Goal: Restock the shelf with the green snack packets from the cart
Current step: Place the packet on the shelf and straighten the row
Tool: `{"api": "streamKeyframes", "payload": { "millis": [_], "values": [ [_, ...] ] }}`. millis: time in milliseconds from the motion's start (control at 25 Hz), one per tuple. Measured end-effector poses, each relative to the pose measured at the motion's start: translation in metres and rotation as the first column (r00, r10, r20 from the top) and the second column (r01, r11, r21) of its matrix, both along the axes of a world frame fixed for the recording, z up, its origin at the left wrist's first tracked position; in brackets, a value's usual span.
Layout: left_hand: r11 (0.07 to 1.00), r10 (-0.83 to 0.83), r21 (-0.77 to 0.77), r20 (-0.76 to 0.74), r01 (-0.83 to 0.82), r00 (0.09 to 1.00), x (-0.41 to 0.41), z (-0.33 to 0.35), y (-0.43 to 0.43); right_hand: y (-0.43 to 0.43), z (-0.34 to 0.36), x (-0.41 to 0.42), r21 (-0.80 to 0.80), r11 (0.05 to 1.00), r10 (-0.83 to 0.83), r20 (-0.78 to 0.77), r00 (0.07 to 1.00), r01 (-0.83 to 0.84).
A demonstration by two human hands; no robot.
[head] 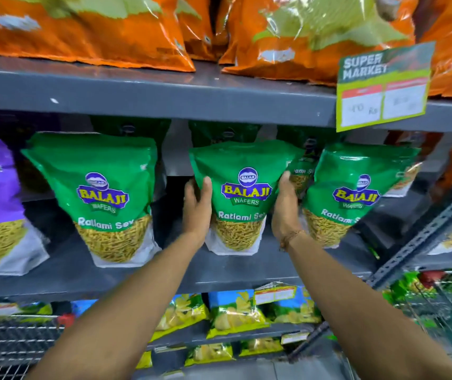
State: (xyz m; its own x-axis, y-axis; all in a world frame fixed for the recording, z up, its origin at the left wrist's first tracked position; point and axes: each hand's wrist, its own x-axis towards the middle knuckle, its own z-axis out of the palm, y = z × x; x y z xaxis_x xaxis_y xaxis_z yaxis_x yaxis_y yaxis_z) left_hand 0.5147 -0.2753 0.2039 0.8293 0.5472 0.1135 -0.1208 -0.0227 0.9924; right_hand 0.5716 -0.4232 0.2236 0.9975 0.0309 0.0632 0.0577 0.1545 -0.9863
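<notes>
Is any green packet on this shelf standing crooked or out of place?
Yes. The rightmost front green Ratlami Sev packet leans left, its top tipped toward the middle green packet held between the left hand and right hand. The left green packet stands fairly straight.

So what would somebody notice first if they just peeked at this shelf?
Probably the green packet in the middle of the grey shelf, held by the left hand and right hand, one on each side. Next, the big orange bags on the shelf above.
</notes>
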Motion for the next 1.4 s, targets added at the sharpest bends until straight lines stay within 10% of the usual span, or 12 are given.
{"api": "streamKeyframes", "payload": {
  "millis": [320, 520, 720, 960, 1400],
  "values": [
    [0.998, -0.039, -0.047, -0.196, 0.031, 0.98, -0.019, -0.03, -0.027, -0.014, -0.041, -0.02, -0.167, 0.959, 0.221, -0.065, 0.973, -0.229],
    [0.808, 0.558, 0.21, 0.031, -0.551, 0.829, -0.044, -0.048, -0.08, -0.06, -0.052, -0.051, -0.139, 0.983, -0.122, -0.006, 0.993, 0.12],
    [0.96, -0.039, 0.28, 0.126, 0.002, 0.991, -0.03, -0.036, -0.178, -0.149, -0.02, -0.02, 0.073, 0.796, -0.596, -0.076, 0.799, 0.601],
    [0.994, -0.003, 0.111, -0.073, 0.011, 0.997, 0.063, 0.041, -0.21, -0.197, 0.054, 0.061, 0.006, 0.957, -0.288, 0.061, 0.956, 0.288],
    [0.969, -0.233, 0.006, -0.312, 0.247, 0.921, 0.049, -0.02, -0.224, -0.201, -0.034, 0.019, -0.095, 0.995, -0.015, -0.277, 0.961, -0.012]
  ]
}}
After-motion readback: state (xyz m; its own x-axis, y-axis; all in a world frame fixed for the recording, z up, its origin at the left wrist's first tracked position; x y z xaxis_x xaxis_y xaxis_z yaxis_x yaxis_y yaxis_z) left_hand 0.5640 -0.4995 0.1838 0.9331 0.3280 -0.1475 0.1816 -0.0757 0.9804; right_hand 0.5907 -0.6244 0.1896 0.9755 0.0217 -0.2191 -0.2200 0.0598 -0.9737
